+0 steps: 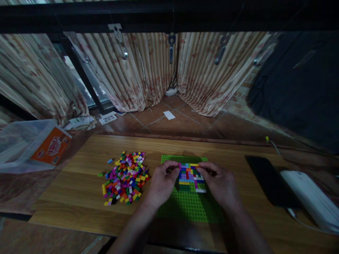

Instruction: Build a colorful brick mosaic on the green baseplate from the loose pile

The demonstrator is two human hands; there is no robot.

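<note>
Currently we are pinching the patchwork brick build [188, 178] at both far corners, our left hand [162, 181] and right hand [220, 181] each holding thumb close to forefinger; the build is sitting on the green baseplate [189, 206], with loose bricks [127, 178] lying leftward on the table [87, 211].

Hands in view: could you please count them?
2: the left hand is at the left side of the multicoloured toy-brick build, and the right hand is at its right side.
</note>
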